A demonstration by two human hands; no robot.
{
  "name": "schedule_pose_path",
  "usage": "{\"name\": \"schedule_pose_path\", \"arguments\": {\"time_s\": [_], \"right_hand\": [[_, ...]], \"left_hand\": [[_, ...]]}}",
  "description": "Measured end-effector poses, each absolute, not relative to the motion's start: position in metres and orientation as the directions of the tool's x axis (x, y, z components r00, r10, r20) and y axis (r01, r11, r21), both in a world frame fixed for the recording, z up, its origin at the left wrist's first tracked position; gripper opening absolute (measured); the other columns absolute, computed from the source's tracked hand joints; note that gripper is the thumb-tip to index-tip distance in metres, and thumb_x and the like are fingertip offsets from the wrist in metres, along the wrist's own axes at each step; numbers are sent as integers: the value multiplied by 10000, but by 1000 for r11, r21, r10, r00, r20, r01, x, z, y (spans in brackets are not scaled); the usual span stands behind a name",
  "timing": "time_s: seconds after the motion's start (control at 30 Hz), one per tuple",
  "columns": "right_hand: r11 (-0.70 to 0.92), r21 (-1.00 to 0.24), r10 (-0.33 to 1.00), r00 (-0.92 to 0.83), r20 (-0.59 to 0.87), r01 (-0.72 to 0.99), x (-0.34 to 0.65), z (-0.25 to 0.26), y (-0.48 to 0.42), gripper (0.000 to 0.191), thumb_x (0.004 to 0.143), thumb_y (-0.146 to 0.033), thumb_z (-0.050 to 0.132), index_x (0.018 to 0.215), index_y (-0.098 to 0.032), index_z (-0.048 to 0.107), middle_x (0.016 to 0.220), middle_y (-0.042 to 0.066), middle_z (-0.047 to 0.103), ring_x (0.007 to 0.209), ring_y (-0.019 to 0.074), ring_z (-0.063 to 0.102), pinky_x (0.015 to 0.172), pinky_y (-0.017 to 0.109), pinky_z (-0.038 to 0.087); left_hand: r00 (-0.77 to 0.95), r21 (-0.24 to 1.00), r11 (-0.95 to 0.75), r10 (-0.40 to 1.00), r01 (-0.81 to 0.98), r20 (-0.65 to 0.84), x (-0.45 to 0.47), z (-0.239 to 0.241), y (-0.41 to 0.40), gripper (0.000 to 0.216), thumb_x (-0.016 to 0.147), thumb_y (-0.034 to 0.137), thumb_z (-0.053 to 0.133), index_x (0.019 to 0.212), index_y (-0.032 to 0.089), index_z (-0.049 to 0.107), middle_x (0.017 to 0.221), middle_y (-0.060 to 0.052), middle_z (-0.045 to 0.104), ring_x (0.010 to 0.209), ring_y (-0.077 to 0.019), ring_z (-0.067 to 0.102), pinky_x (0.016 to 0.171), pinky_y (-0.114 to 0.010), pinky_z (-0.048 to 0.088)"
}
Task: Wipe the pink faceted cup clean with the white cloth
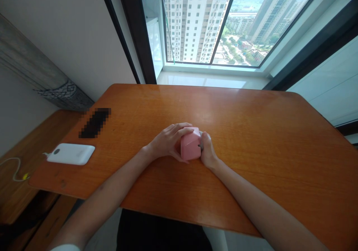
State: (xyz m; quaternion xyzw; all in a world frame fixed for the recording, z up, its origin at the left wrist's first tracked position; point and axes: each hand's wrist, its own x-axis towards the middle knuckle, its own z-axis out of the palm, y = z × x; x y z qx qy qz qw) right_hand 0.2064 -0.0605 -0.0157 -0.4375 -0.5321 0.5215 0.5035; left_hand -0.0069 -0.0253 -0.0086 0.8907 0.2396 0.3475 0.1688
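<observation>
Between my hands, over the middle of the wooden table (243, 132), is a small pink block-shaped object (191, 146) with angled faces. A small dark spot and a sliver of grey show on its right side; its exact kind cannot be made out. My left hand (172, 138) is closed round it from the left, fingers over the top and thumb along the near side. At its right side my right hand (208, 150) is closed against the grey part, thumb uppermost. The right fingers are mostly hidden behind the thumb and palm.
A white power bank-like device (71, 154) with a cable (18, 169) lies at the table's left end. Behind it is a dark pixelated patch (95, 123). A window (237, 31) stands beyond the far edge, and a curtain (53, 68) hangs at the left.
</observation>
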Motion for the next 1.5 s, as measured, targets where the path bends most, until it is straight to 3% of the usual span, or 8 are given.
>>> {"name": "schedule_pose_path", "arguments": {"time_s": [0.13,0.4,0.8,0.93,1.07,1.2,1.37,1.5], "right_hand": [[130,-989,981,-137,138,-66,207,-18,-61,777,942,-932,414,644,-225,529,625,1,458,598,151,370,559,321,313],[141,-988,982,-122,148,-61,208,-17,-63,769,968,-899,415,661,-211,571,636,4,471,605,150,381,556,312,321],[178,-983,973,-142,181,-32,208,-13,-62,783,913,-942,461,637,-214,549,601,0,460,574,139,365,521,305,309],[173,-984,975,-133,177,-38,207,-13,-62,788,922,-937,450,640,-209,558,599,-3,458,560,133,355,514,307,297],[158,-986,972,-168,165,-54,208,-14,-64,776,943,-912,454,606,-216,520,574,-15,425,540,121,327,505,304,260],[158,-986,971,-174,166,-61,209,-14,-64,765,952,-892,476,599,-215,517,574,-21,415,535,114,312,506,302,243],[117,-989,981,-147,130,-92,208,-19,-62,746,978,-869,462,609,-222,508,594,-12,426,570,131,346,519,300,291],[118,-989,980,-148,130,-89,208,-21,-61,750,972,-888,442,635,-223,534,608,-7,457,576,136,354,521,303,316]], "left_hand": [[602,536,-809,558,242,571,-6,-5,-28,1190,597,686,1024,1573,289,471,1524,-164,656,1378,-403,681,1172,-566,570],[528,784,-539,782,307,331,1,12,-43,1172,509,570,1056,1508,300,507,1367,-96,736,1136,-347,751,1013,-477,596],[529,818,-459,816,347,233,2,8,-38,1053,688,915,815,1473,248,599,1423,-144,729,1306,-412,680,1193,-566,473],[526,798,-494,806,346,271,2,4,-41,1080,744,985,715,1520,245,581,1522,-167,673,1429,-427,609,1276,-594,399],[536,755,-597,745,271,397,-1,-7,-38,1246,728,961,768,1683,262,378,1682,-198,521,1552,-453,509,1310,-639,378],[619,551,-802,557,229,553,-6,-11,-30,1430,631,889,906,1747,308,226,1771,-226,377,1605,-475,448,1300,-641,418],[685,255,-929,369,267,628,-6,-5,-29,1316,729,803,910,1746,320,229,1736,-231,429,1558,-444,516,1274,-649,459],[664,254,-921,388,295,639,-3,-1,-32,1170,810,747,883,1718,284,309,1651,-222,538,1504,-411,586,1227,-583,533]]}}
